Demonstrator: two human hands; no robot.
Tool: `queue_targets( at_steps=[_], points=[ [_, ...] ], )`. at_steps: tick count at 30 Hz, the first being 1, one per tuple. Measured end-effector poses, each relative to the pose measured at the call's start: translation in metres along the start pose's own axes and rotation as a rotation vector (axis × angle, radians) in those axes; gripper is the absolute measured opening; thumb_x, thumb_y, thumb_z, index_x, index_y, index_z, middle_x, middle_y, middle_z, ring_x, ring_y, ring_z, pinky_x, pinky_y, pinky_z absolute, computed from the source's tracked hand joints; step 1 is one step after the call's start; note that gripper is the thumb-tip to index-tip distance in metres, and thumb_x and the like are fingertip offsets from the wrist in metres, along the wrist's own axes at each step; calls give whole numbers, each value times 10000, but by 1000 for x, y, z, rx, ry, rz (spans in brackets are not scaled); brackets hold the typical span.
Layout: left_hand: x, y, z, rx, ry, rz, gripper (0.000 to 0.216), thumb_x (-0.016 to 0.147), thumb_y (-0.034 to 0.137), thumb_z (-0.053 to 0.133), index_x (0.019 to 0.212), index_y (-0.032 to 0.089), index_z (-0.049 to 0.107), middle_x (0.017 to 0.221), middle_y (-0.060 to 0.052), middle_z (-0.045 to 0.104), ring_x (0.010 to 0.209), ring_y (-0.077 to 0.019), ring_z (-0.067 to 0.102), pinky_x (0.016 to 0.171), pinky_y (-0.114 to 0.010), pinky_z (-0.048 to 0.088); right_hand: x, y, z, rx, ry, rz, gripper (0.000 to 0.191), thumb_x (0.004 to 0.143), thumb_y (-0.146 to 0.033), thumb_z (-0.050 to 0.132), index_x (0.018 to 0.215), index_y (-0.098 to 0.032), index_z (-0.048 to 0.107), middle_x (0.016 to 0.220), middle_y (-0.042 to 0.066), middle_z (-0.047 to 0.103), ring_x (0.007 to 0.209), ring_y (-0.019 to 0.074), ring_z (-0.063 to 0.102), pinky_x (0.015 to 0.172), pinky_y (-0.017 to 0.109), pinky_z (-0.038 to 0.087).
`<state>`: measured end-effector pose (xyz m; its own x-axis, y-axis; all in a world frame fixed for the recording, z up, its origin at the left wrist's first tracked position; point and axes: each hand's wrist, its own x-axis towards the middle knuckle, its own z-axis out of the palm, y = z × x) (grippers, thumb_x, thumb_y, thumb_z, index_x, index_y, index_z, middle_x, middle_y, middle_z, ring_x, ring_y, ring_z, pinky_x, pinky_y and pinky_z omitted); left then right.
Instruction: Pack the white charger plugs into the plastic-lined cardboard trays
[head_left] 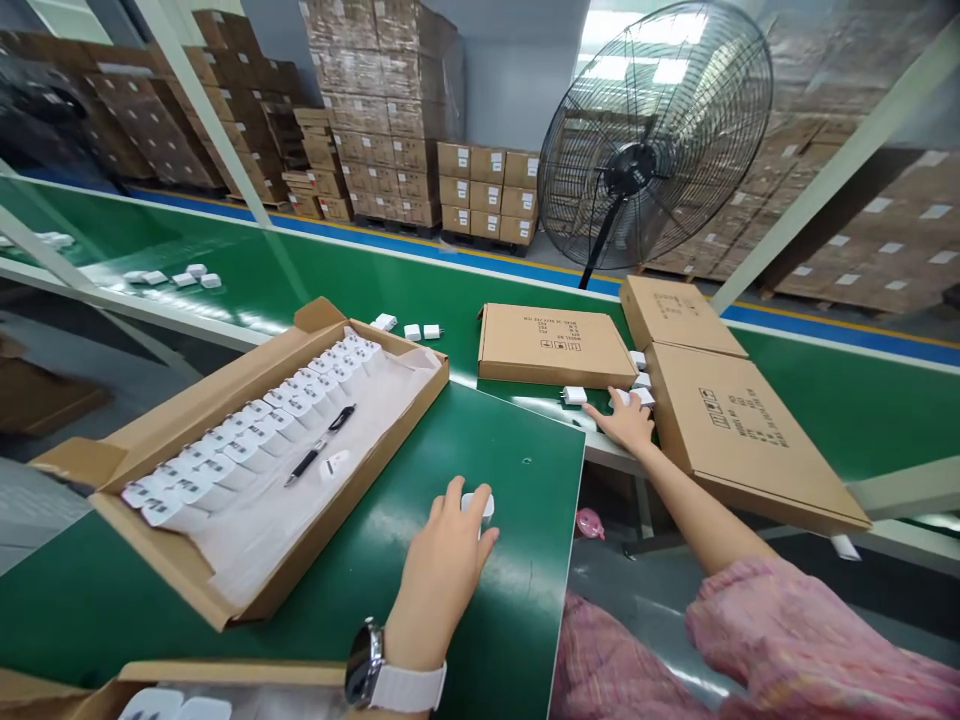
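Note:
My left hand, with a watch on its wrist, is on the green tabletop with its fingers closed around a white charger, which is partly covered. My right hand reaches across to the conveyor, fingers spread, touching or just above white chargers beside the flat cartons. Another charger lies left of that hand, prongs pointing left. To the left, an open carton contains rows of white chargers, prongs up. A black pen and a small white piece lie on its white liner.
A closed carton lies on the green conveyor, with two more cartons at right. Loose chargers sit behind the open carton. Another open box is at the bottom edge. A large fan stands beyond the conveyor.

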<state>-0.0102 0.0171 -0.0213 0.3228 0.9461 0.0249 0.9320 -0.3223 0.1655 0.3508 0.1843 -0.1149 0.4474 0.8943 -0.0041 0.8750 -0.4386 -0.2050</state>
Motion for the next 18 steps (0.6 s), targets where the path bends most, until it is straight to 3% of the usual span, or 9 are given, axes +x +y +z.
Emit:
queue_targets(
  at_steps=[3, 7, 11, 14, 16, 18],
  points=[
    [-1, 1, -1, 5, 0, 0, 292, 907, 304, 565, 1199, 293, 556, 1272, -115, 570, 939, -242, 653, 487, -257, 470, -2, -30, 15, 6, 25, -79, 860, 800, -838, 382, 1449, -276, 426, 1412, 164, 363, 1217, 369, 440, 943, 467, 413],
    [-1, 4, -8, 32, -52, -44, 258, 923, 317, 552, 1179, 302, 560, 1184, -96, 582, 898, -224, 647, 442, -235, 399, -3, -69, 25, -8, 54, -166, 701, 841, -763, 435, 1269, -226, 575, 1314, 161, 422, 1141, 344, 469, 849, 412, 443],
    [-1, 8, -18, 67, -146, -116, 221, 955, 281, 488, 1159, 294, 572, 1092, -69, 591, 906, -207, 633, 448, -224, 361, -2, -74, 11, 8, 80, -252, 553, 883, -670, 473, 1147, -210, 630, 1201, 142, 488, 1031, 291, 529, 783, 370, 453],
    [-3, 11, -24, 68, -161, -130, 204, 953, 258, 470, 1125, 281, 577, 1067, -48, 598, 920, -205, 621, 477, -234, 369, -11, -76, -9, 44, 128, -306, 512, 922, -630, 434, 1161, -219, 625, 1217, 130, 497, 1021, 268, 546, 770, 350, 458],
    [-3, 12, -26, 62, -153, -135, 212, 943, 241, 463, 1122, 271, 573, 1078, -39, 607, 937, -213, 614, 496, -253, 384, -31, -88, -19, 90, 185, -439, 508, 918, -628, 451, 1192, -233, 618, 1274, 125, 487, 1073, 270, 533, 781, 340, 457],
    [-3, 12, -25, 49, -126, -158, 252, 935, 233, 462, 1170, 254, 550, 1087, -40, 617, 969, -227, 607, 531, -276, 414, -59, -108, -22, 124, 211, -706, 532, 877, -656, 517, 1190, -241, 631, 1302, 130, 490, 1100, 282, 517, 782, 338, 454]
  ],
)
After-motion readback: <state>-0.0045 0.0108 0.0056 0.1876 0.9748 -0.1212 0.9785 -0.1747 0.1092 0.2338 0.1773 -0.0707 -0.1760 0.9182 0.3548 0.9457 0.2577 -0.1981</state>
